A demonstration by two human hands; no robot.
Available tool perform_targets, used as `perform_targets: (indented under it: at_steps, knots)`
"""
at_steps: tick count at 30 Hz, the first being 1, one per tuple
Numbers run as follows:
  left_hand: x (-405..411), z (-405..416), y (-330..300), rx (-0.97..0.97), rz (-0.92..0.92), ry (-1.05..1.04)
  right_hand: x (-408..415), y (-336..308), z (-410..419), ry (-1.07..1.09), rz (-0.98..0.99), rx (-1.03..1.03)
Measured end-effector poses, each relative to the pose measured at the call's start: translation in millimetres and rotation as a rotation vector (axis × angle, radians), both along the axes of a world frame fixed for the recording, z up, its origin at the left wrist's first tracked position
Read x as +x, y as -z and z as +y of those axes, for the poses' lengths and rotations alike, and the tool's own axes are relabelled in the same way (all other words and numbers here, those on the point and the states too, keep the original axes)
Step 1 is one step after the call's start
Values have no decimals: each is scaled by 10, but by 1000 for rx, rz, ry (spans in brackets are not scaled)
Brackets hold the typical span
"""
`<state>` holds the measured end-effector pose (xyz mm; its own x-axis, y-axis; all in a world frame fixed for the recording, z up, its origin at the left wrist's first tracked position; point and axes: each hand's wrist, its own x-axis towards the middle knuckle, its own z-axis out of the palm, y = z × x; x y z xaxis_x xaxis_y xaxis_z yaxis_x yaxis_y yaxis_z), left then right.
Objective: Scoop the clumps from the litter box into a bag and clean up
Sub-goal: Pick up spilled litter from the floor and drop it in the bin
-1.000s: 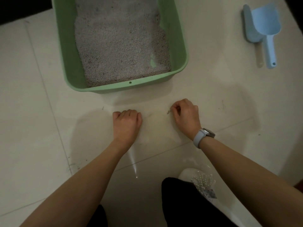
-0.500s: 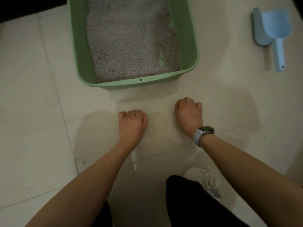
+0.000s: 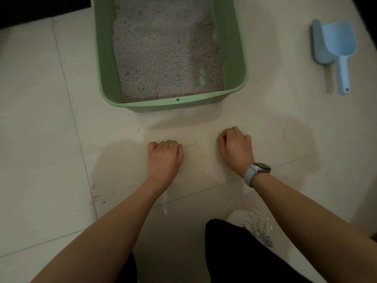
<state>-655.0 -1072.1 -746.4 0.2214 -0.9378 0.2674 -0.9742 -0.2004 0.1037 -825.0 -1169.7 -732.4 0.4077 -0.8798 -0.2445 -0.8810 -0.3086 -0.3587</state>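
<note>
On the floor just in front of the litter box [image 3: 236, 48], both hands, left hand [image 3: 165, 158] and right hand [image 3: 236, 149], grip a clear bag [image 3: 201, 160], probably spreading it open; the scoop [image 3: 338, 50] lies well off right.

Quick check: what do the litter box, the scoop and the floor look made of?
Litter box: green moulded plastic, smooth matte walls, rounded rim. Scoop: pale blue plastic, apparently one piece with its handle. Floor: glossy cream tile, probably ceramic, with grout lines and reflections.
</note>
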Motion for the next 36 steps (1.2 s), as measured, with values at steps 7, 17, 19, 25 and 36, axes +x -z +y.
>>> perform_targets:
  at_steps: [7,17,19,25,36]
  knots:
    - [113,11,-145,57,-26,137,192,-194,73,-116,-148,48]
    - [1300,-131,-1227,44,-212,543,1206,-1225,-9,-581,-227,297]
    - [1734,-124,-1606,0,-268,452,1596,-1482,-87,-598,-247,235]
    - [3290,150,-2695,-259,-216,-270,3099,-2341,-227,-653,-367,-26]
    - [4979,746,-3244,137,62,-881,6007,-3178,342,-756,-414,-271]
